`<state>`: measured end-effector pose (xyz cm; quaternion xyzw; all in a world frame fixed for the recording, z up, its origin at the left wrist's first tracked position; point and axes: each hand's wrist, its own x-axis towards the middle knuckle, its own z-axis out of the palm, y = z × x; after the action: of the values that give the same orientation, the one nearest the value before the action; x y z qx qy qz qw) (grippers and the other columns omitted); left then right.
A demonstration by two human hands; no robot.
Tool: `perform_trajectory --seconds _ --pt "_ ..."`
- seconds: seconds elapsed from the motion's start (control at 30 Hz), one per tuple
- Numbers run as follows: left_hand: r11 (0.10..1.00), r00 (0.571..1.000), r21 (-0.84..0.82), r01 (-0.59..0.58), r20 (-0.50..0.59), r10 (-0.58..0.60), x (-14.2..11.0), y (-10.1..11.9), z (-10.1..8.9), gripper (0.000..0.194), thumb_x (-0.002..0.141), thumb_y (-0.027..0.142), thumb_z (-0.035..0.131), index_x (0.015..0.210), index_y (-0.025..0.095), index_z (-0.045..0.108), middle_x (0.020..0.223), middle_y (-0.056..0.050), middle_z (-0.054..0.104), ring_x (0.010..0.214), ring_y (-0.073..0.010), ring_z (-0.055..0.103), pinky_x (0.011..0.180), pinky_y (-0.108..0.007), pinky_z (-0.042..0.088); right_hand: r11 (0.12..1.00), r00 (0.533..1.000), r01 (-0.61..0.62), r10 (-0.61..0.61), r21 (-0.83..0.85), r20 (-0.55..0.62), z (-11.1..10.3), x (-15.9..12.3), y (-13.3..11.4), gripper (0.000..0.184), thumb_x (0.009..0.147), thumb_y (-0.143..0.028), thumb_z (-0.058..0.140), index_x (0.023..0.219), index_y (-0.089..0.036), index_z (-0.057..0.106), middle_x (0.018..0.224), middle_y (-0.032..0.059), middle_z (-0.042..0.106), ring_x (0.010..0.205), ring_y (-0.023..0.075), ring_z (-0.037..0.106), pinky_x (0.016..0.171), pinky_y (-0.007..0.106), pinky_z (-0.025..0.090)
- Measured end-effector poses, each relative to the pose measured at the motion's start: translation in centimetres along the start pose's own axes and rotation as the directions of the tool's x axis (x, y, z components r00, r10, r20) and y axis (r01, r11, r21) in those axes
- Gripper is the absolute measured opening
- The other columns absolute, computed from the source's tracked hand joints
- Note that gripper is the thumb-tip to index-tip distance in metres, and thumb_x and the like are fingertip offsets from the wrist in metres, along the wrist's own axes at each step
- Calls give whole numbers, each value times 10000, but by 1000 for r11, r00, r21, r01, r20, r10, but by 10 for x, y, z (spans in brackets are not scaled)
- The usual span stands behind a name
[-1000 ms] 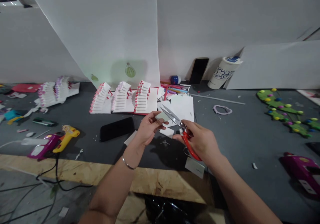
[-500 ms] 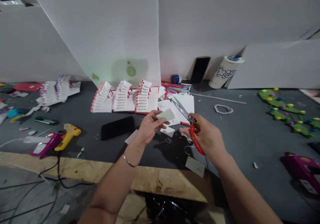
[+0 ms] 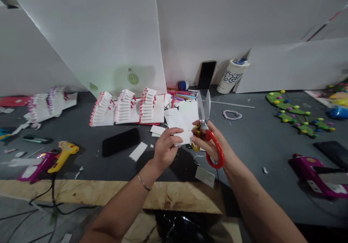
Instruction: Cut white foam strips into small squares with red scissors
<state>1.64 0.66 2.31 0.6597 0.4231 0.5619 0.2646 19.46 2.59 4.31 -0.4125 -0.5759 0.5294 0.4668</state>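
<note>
My left hand (image 3: 166, 147) pinches a small white piece of foam sheet (image 3: 183, 138) above the dark table (image 3: 252, 141). My right hand (image 3: 211, 144) grips red-handled scissors (image 3: 207, 127), blades pointing up and slightly apart. Its fingertips touch the same white piece. Both hands hover just in front of a loose pile of white cut pieces (image 3: 179, 115).
Three white stepped paper rows with pink tips (image 3: 123, 106) stand behind a black phone (image 3: 120, 142). Glue guns lie at left (image 3: 46, 159) and right (image 3: 315, 170). A cup (image 3: 231, 75), a leaning phone (image 3: 206, 75), green foam shapes (image 3: 296, 114) and white boards sit further back.
The scissors swung from pointing left across the piece to pointing upward. My hands came together on the white piece. The camera shifted slightly right.
</note>
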Motion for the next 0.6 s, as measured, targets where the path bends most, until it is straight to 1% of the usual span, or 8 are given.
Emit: perform_trajectory --seconds 0.1,0.13,0.2,0.27,0.3,0.37,0.47,0.6 --pt "943 962 -212 255 -47 -271 4 -1 5 196 776 154 599 951 234 639 1046 -77 678 990 -213 635 899 -390 492 999 994 46 -46 -4 -95 1 2 1 401 663 -328 710 991 -260 490 741 -35 566 641 137 581 595 278 499" --pt "890 934 -304 339 -4 -357 6 -2 6 220 773 169 592 984 221 627 1018 -74 682 957 -210 645 869 -384 506 998 989 67 -67 -6 -135 2 2 2 402 659 -328 710 985 -262 485 738 -38 565 644 137 582 600 278 501" --pt "746 867 -450 491 174 -467 10 -3 8 240 749 203 610 989 190 615 938 -66 690 880 -208 661 792 -365 529 995 977 99 -100 -13 -186 3 2 3 399 658 -327 712 971 -264 473 754 -36 572 670 139 598 619 280 509" --pt "626 811 -517 584 333 -482 12 -3 9 290 710 243 669 985 171 614 901 -66 692 847 -215 663 730 -345 534 993 974 113 -117 -30 -196 5 2 4 390 668 -326 708 966 -266 464 766 -35 574 686 141 607 628 279 514" --pt "600 799 -529 600 360 -482 12 -2 9 326 692 267 704 988 167 613 895 -65 693 830 -210 659 708 -332 530 992 974 116 -122 -42 -191 7 1 5 388 672 -329 706 966 -266 461 763 -35 573 681 140 607 627 278 515" --pt "611 801 -521 596 334 -497 12 -3 10 346 679 329 745 953 163 617 849 -52 689 751 -177 639 661 -301 514 991 977 119 -129 -68 -168 9 0 6 384 685 -349 704 971 -268 461 746 -38 570 654 137 598 615 277 515" --pt "691 812 -429 582 265 -519 11 -5 8 289 696 378 741 831 151 621 712 -15 654 616 -123 576 610 -262 477 988 981 131 -141 -82 -136 12 -2 6 389 704 -395 704 987 -268 468 746 -31 583 666 143 607 618 284 519" --pt "739 791 -292 608 302 -531 13 -5 6 263 671 347 756 801 156 629 643 11 618 566 -110 546 590 -246 457 990 983 110 -121 -83 -139 11 0 1 373 697 -419 706 950 -262 482 715 -32 575 654 146 603 609 288 515"
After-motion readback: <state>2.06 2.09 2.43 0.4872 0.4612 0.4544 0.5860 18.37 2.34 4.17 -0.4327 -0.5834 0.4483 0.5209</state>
